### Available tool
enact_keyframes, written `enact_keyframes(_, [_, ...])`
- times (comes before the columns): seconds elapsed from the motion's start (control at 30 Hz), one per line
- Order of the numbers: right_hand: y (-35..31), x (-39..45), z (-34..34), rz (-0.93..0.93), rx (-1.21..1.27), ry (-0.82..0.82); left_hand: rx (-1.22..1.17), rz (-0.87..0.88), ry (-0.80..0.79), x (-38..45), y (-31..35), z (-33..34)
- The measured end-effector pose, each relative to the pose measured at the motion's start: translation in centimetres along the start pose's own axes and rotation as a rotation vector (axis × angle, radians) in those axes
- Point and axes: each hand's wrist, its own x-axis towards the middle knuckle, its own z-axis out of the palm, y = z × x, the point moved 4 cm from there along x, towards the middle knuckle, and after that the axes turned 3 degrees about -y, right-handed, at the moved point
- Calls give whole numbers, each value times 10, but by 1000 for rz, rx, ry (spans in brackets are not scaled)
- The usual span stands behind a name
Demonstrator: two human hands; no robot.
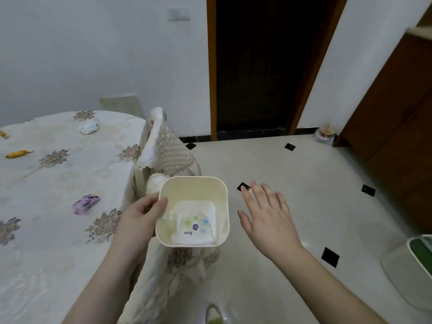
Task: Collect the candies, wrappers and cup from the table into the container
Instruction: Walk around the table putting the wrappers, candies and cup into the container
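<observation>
Our left hand holds the cream container by its rim, a flowered wrapper inside. Our right hand hangs open, holding nothing.

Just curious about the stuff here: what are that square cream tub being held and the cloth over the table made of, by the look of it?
The container looks like smooth moulded plastic: rounded corners, thin even rim, slight sheen. The tablecloth seems a woven or embroidered fabric with a floral pattern and lace-like edge, since it drapes in folds at the corner; the exact fibre cannot be told.
</observation>
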Motion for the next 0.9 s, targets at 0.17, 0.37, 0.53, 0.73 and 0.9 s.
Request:
enact_keyframes(0.17, [9,50,-12,3,-17,-1,-41,-25,-56,54,12,9])
enact_keyframes(0.37, [27,108,-17,25,-38,-3,-27,16,-51,112,33,7])
enact_keyframes(0.53, [47,167,-31,-2,-40,29,-46,46,9,138,42,15])
enact_keyframes(0.73, [62,230,-24,-104,-24,4,-86,-21,113,170,47,28])
enact_keyframes(0.9, [82,291,-25,-208,-3,-6,-83,-10,248,191,58,43])
